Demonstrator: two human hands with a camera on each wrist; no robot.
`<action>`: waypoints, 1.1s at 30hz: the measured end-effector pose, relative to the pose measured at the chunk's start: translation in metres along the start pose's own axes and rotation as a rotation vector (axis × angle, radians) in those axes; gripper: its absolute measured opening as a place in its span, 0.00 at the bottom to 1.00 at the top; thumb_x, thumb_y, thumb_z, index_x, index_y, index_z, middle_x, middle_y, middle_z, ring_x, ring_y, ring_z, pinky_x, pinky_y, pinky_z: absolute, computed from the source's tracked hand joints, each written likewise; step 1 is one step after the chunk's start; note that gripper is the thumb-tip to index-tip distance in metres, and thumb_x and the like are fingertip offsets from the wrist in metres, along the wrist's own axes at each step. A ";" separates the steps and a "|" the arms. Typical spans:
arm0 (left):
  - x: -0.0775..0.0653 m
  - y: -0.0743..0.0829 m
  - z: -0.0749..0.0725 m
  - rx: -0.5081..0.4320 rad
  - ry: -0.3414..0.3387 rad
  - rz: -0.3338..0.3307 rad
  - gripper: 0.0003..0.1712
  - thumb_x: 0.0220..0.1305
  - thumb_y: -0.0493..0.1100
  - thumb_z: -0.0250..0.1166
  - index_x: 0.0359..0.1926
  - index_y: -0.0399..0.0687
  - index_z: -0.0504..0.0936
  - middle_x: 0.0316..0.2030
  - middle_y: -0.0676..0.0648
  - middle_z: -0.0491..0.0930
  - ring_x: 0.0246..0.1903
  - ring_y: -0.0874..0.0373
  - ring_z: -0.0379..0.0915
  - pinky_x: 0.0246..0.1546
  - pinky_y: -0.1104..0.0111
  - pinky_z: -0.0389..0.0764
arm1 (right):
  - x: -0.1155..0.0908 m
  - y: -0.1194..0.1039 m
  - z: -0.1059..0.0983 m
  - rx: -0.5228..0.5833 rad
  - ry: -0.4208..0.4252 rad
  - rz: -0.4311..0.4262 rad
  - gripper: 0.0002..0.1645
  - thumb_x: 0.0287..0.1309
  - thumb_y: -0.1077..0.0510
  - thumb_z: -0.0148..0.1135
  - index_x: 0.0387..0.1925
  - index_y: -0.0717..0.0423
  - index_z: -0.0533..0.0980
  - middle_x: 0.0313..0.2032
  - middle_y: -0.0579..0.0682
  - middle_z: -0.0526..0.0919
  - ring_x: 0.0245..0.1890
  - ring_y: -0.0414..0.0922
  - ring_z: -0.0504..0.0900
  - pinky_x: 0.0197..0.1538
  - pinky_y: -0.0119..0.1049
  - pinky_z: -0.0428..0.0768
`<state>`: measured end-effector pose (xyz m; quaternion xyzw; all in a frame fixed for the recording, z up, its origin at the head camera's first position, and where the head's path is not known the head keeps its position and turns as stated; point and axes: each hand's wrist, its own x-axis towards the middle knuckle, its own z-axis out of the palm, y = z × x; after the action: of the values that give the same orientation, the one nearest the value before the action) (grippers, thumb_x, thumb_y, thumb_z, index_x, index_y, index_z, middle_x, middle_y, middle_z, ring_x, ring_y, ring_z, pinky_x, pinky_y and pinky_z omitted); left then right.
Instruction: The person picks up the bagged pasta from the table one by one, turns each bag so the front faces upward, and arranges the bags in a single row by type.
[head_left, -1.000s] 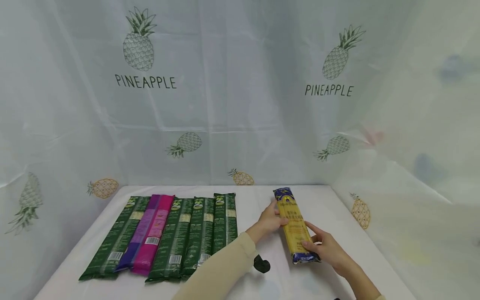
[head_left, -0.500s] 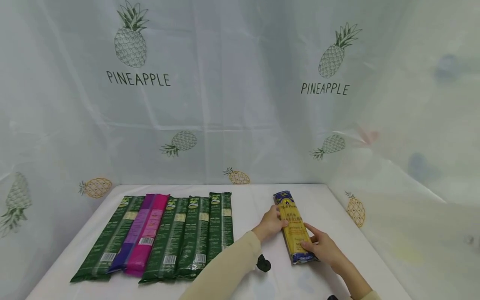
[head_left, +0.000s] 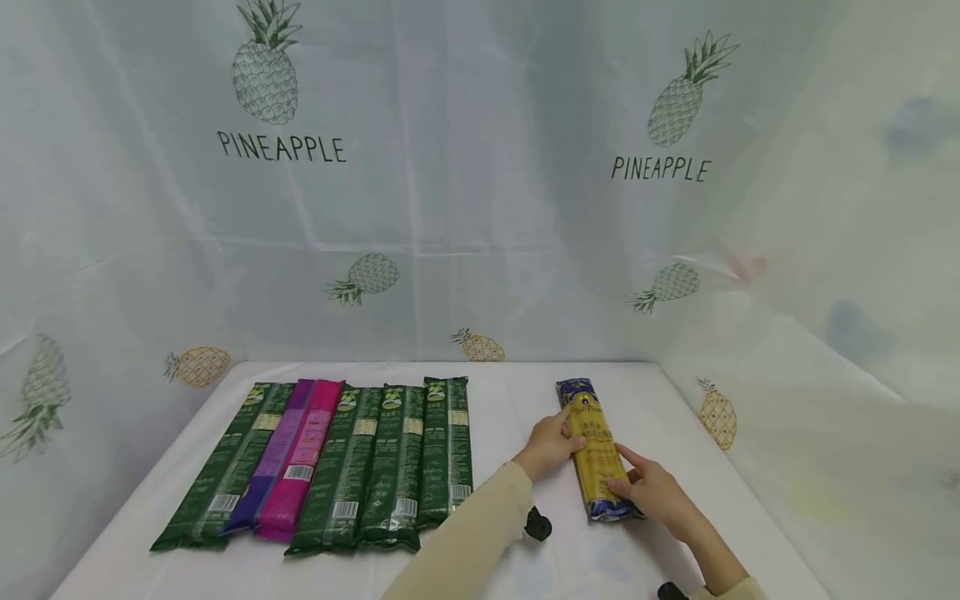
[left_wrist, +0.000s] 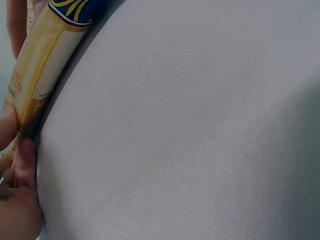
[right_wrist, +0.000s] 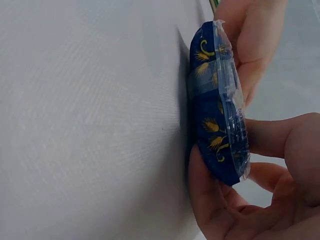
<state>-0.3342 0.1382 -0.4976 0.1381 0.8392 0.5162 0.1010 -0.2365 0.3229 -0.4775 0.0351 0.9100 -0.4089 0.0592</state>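
Observation:
A yellow spaghetti packet (head_left: 596,454) with blue ends lies lengthwise on the right part of the white table. My left hand (head_left: 550,446) grips its left edge near the far half, thumb on top and fingers at the side. At the near right edge my right hand (head_left: 660,497) pinches it, thumb on the upper face. In the left wrist view the left hand (left_wrist: 20,200) holds the packet (left_wrist: 42,60) low along the cloth. The right wrist view has the blue end (right_wrist: 212,110) close over the cloth, with right-hand fingers (right_wrist: 205,195) under its edge.
On the left several green packets (head_left: 345,467) lie side by side, with a pink and purple packet (head_left: 300,458) among them. Black round pieces (head_left: 537,525) show at the wrists. A pineapple-print curtain (head_left: 480,208) hangs behind the white table (head_left: 517,567).
The spaghetti packet's far end has shifted slightly right and nearer, so it lies a little straighter. Both hands keep their hold, and the head view has moved slightly.

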 end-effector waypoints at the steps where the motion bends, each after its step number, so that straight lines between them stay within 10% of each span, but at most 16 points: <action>1: -0.001 0.001 -0.001 -0.011 0.006 -0.001 0.41 0.74 0.45 0.70 0.82 0.49 0.65 0.33 0.51 0.71 0.34 0.59 0.68 0.42 0.68 0.71 | 0.001 0.000 -0.001 -0.005 0.002 0.002 0.48 0.69 0.53 0.71 0.81 0.64 0.60 0.39 0.53 0.86 0.36 0.46 0.80 0.38 0.40 0.76; 11: 0.014 0.001 0.013 -0.058 0.096 -0.075 0.34 0.69 0.46 0.74 0.73 0.48 0.75 0.34 0.51 0.77 0.35 0.58 0.73 0.48 0.60 0.78 | 0.008 0.007 -0.012 -0.082 0.034 -0.021 0.47 0.69 0.53 0.72 0.79 0.67 0.62 0.41 0.56 0.86 0.35 0.46 0.79 0.37 0.41 0.76; 16: 0.011 0.007 0.011 0.050 0.093 -0.073 0.35 0.72 0.49 0.72 0.77 0.51 0.74 0.35 0.47 0.83 0.45 0.54 0.80 0.66 0.56 0.76 | 0.010 0.008 -0.011 -0.093 0.045 -0.027 0.46 0.69 0.53 0.72 0.78 0.67 0.62 0.42 0.57 0.86 0.35 0.47 0.79 0.37 0.41 0.76; 23: 0.008 0.011 0.012 0.149 0.076 -0.085 0.35 0.77 0.54 0.65 0.80 0.56 0.69 0.72 0.40 0.75 0.74 0.43 0.68 0.75 0.53 0.67 | 0.013 0.007 -0.012 -0.103 0.057 -0.024 0.45 0.69 0.53 0.72 0.78 0.67 0.63 0.44 0.60 0.86 0.37 0.47 0.80 0.38 0.41 0.78; 33: -0.002 0.021 0.002 0.167 0.021 -0.076 0.37 0.78 0.54 0.63 0.82 0.52 0.66 0.74 0.37 0.72 0.76 0.42 0.64 0.76 0.52 0.64 | 0.016 0.011 -0.015 -0.113 0.054 -0.025 0.45 0.70 0.51 0.71 0.78 0.65 0.64 0.46 0.61 0.86 0.38 0.47 0.80 0.39 0.42 0.79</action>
<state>-0.3292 0.1478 -0.4798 0.1090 0.8849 0.4417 0.1000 -0.2521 0.3416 -0.4774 0.0315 0.9332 -0.3565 0.0313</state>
